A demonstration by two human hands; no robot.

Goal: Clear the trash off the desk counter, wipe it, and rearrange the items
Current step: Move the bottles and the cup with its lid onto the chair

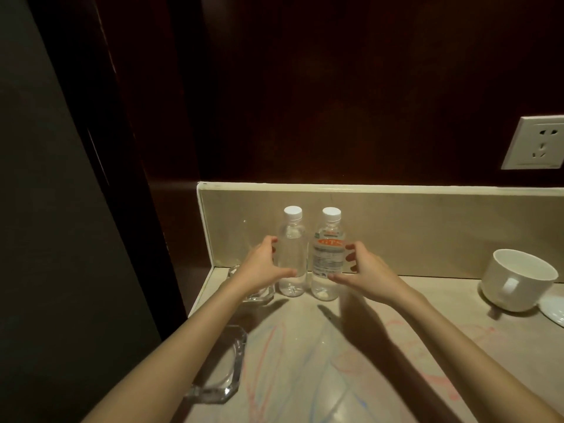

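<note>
1. Step in hand, by my reading: the rearranging. Two capped water bottles stand upright, just beside each other, at 12 o'clock near the backsplash (396, 227).
2. Left hand (262, 267) cups the unlabelled bottle (291, 254) from its 9 o'clock side, fingers curved round the body, thumb low across the front. Contact looks likely; a firm grip I cannot confirm.
3. Right hand (363, 270) curves round the labelled bottle (328, 257) from its 3 o'clock side, thumb low in front, fingertips at the label's edge. Same doubt on firmness.
4. Desk (381, 303) carries red and blue scribble marks (305, 361) at 6 o'clock, so wiping looks unfinished or the marks resist it.
5. Next move calls for squaring the pair, or lifting both straight up. The bottles are narrow and tall, hence tippy; pressure should stay low on the bodies.
6. Edges: the desk's left edge runs close at 9 o'clock. A tall clear glass (244, 239) stands just behind the left hand, with faceted glass ware (256, 293) under the wrist, and a glass ashtray (219, 367) at 7 o'clock near the edge. Little room leftward.
7. Open room lies toward 3 o'clock, up to a white cup (515, 282) and a saucer rim (554, 312) at far right. A wall socket (534, 145) sits above at 2 o'clock.
</note>
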